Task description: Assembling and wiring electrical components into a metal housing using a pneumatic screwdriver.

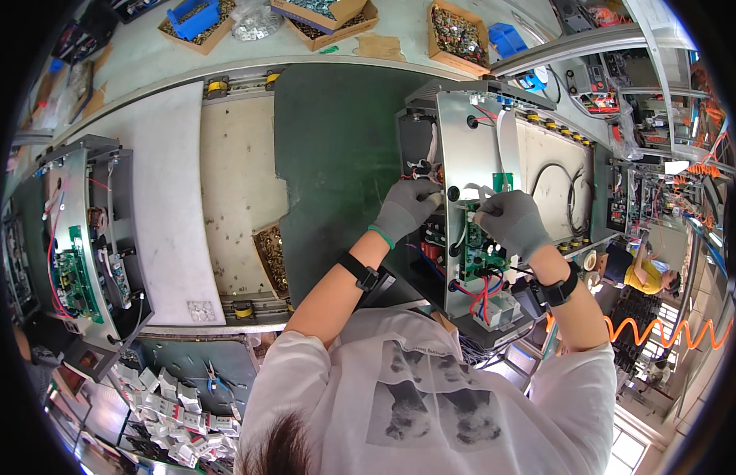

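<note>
An opened electronic unit (471, 150) stands upright in front of me, with a bare metal plate through its middle. My left hand (407, 212), in a grey glove, reaches to the plate's left side, fingers curled beside wiring; their tips are partly hidden. My right hand (512, 222), also gloved, is closed in a pinch on the plate's right side, above a green circuit board (483, 255). Pale material shows by its fingertips, too small to name. A white flat strip (508, 146) runs down the plate to a small green board (502, 182). Red and blue wires (485, 294) hang below.
A similar unit (79, 237) stands at the left. Boxes of small hardware (459, 38) line the far bench, along with a blue bin (195, 17). A coiled orange hose (661, 332) hangs at right; beyond it is a person in yellow (646, 273). Pliers (216, 380) lie lower left.
</note>
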### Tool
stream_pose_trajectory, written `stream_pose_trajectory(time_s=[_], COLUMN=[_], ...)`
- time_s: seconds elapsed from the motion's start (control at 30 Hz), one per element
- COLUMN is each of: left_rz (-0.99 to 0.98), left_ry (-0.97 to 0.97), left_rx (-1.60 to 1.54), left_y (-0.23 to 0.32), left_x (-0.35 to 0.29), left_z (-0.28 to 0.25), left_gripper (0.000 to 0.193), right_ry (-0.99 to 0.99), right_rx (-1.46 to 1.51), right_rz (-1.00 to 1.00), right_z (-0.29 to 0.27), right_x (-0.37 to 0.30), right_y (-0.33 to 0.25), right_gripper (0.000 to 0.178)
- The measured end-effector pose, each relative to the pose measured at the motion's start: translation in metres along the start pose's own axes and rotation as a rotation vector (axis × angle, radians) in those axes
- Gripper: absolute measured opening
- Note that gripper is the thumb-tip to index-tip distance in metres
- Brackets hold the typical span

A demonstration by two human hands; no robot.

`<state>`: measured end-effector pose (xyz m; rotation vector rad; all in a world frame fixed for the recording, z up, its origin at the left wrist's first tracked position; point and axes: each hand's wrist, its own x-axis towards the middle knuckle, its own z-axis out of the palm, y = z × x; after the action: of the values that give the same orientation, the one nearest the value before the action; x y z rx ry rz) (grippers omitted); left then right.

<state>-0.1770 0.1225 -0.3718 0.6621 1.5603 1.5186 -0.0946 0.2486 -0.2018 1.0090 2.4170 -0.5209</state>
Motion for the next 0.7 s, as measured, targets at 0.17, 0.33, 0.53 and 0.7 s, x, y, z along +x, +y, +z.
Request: stream_pose_trajectory(time_s=[0.17, 0.33, 0.53, 0.7], left_rz=[0.102, 0.169, 0.190, 0.127], left_ry=[0.054, 0.133, 0.109, 0.019], left_rx=[-0.004, 0.046, 0.398, -0.131], left_y=[-0.003, 0.003, 0.005, -0.012], left_x=[0.000, 0.000, 0.004, 0.007], left_z=[0.006, 0.009, 0.008, 0.012], left_gripper=[0.021, 0.018, 0.017, 0.016], right_ry=[0.058, 0.057, 0.061, 0.077], right_rx=[-0.089, -0.178, -0.273, -0.223], right_rz=[-0.041, -0.066, -0.064, -0.074], right_z=[0.003, 0.006, 0.005, 0.006], right_x=[0.001, 0.008, 0.005, 0.002], right_y=[-0.004, -0.009, -0.019, -0.014], right_gripper=[0.018, 0.013, 0.014, 0.014])
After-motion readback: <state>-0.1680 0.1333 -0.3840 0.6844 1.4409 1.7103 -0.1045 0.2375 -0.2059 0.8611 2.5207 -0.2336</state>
